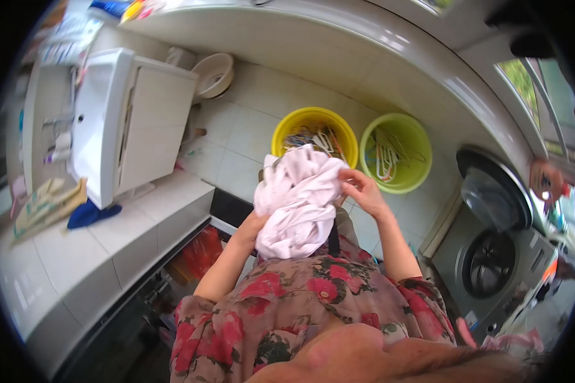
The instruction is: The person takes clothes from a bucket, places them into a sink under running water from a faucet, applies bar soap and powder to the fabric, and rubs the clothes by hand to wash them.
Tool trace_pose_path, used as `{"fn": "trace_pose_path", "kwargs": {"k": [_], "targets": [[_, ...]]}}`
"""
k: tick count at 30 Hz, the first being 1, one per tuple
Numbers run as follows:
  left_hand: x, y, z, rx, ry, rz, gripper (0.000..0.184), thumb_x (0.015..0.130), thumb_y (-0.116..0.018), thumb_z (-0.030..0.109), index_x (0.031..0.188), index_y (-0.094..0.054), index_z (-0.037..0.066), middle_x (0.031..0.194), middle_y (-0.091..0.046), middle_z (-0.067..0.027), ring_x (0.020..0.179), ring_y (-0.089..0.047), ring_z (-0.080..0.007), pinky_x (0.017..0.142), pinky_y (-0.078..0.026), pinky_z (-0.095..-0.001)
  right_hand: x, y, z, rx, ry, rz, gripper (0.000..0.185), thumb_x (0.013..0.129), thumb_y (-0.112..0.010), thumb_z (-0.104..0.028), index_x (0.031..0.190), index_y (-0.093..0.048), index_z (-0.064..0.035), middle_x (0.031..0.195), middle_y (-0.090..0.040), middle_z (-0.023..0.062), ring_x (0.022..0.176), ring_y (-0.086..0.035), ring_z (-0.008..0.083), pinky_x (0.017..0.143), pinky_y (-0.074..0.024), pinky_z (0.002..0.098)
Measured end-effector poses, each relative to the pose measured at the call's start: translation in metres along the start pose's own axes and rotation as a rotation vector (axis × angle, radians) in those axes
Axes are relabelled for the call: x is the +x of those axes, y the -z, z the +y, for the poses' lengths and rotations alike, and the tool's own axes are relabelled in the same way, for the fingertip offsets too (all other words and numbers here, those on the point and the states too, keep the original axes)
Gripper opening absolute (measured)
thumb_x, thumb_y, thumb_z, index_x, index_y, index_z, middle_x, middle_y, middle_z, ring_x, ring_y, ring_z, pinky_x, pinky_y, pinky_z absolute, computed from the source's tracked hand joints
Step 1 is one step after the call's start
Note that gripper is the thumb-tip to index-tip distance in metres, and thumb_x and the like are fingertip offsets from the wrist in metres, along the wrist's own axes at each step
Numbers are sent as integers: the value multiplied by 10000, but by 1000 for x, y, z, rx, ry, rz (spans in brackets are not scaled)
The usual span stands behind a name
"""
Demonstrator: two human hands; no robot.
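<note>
A crumpled bundle of pale pink cloth [300, 204] rests against my body at lap height; its folds hide what kind of item it is. My left hand [252, 228] grips the bundle's lower left side, with its fingers partly tucked behind the fabric. On the upper right edge, my right hand [362, 191] has its bent fingers closed on a fold. Just beyond the bundle stands a yellow basin [278, 139] with several hangers in it. Beside that, a green basin [421, 172] holds a few more hangers [386, 159].
At the right is a front-loading washing machine [444, 252] with its round door [498, 191] swung open. A white sink cabinet [156, 121] stands at the left, above a tiled ledge [134, 220] with a blue cloth [92, 215]. A pale bowl [214, 73] sits near the wall.
</note>
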State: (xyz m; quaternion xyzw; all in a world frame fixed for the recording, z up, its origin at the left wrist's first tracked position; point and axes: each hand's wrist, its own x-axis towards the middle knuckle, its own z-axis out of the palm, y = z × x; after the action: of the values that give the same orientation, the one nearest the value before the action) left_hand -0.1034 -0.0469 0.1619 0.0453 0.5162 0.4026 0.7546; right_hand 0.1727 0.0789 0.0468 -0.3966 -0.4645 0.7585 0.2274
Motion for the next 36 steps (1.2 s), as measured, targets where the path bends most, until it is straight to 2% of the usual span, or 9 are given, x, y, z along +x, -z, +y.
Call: {"fn": "trace_pose_path", "kwargs": {"k": [4, 6, 7, 8, 11, 16, 18, 21, 36], "targets": [[-16, -16, 24, -67, -19, -172, 594, 836, -598, 77, 1370, -370, -48, 1340, -493, -161, 1219, -500, -246, 1006, -417, -375, 24, -16, 40, 192, -282, 1, 753, 883, -602, -428, 1437, -280, -32, 1380, -440, 155, 1272, -423, 243, 962, -424, 356], [-23, -23, 42, -178, -65, -346, 586, 834, -593, 49, 1372, -376, -38, 1343, -490, -163, 1225, -494, -250, 1022, -400, -371, 52, -45, 44, 626, -202, -12, 739, 875, -591, -492, 1435, -310, -101, 1304, -499, 111, 1154, -524, 233, 934, -455, 354], [-17, -9, 44, -159, -60, -439, 591, 833, -599, 35, 1378, -378, -23, 1348, -488, -158, 1229, -490, -252, 1040, -381, -369, 54, -58, 16, 585, -297, -57, 653, 858, -670, -283, 1379, -370, -29, 1325, -490, 127, 1187, -502, 222, 973, -438, 351], [-22, -3, 44, -174, -75, -432, 591, 833, -599, 35, 1378, -378, -23, 1348, -488, -158, 1229, -490, -252, 1040, -381, -369, 51, -78, -23, 120, 463, -87, 607, 815, -714, -203, 1313, -425, -13, 1268, -523, 108, 1107, -555, 213, 909, -490, 333], [-30, 13, 59, -49, -179, -316, 582, 845, -626, 76, 1370, -394, -17, 1336, -504, -129, 1215, -495, -214, 1037, -376, -347, 35, -127, -85, -79, 171, 241, 627, 737, -781, -194, 1249, -472, -5, 1200, -557, 103, 1046, -578, 207, 849, -516, 320], [-96, -6, 94, 130, -392, -153, 534, 816, -676, 124, 1297, -486, -9, 1240, -578, -93, 1124, -539, -167, 986, -408, -313, 4, -175, -162, 695, 3, 196, 630, 688, -820, -209, 1201, -512, -9, 1140, -583, 104, 1011, -586, 208, 831, -512, 306], [-109, -20, 110, 204, -465, -28, 493, 814, -664, 115, 1268, -514, -5, 1203, -597, -84, 1092, -551, -157, 968, -418, -309, 8, -185, -172, 297, 83, 156, 580, 686, -834, -216, 1146, -543, -15, 1031, -606, 61, 904, -591, 171, 790, -510, 323], [-121, -11, 121, 189, -606, 17, 492, 825, -649, 122, 1278, -501, 0, 1208, -588, -78, 1098, -539, -150, 959, -418, -298, 23, -219, -209, -440, 713, 40, 543, 730, -795, -274, 1135, -544, -14, 1029, -605, 75, 911, -580, 171, 801, -482, 318], [-153, -9, 245, -100, -548, -46, 509, 967, -491, 311, 1389, -358, 59, 1306, -505, -87, 1140, -523, -169, 974, -445, -319, 114, -287, -374, -518, 252, -127, 678, 799, -673, -310, 1345, -360, -59, 1195, -451, 186, 1064, -475, 330, 958, -397, 362]]}}
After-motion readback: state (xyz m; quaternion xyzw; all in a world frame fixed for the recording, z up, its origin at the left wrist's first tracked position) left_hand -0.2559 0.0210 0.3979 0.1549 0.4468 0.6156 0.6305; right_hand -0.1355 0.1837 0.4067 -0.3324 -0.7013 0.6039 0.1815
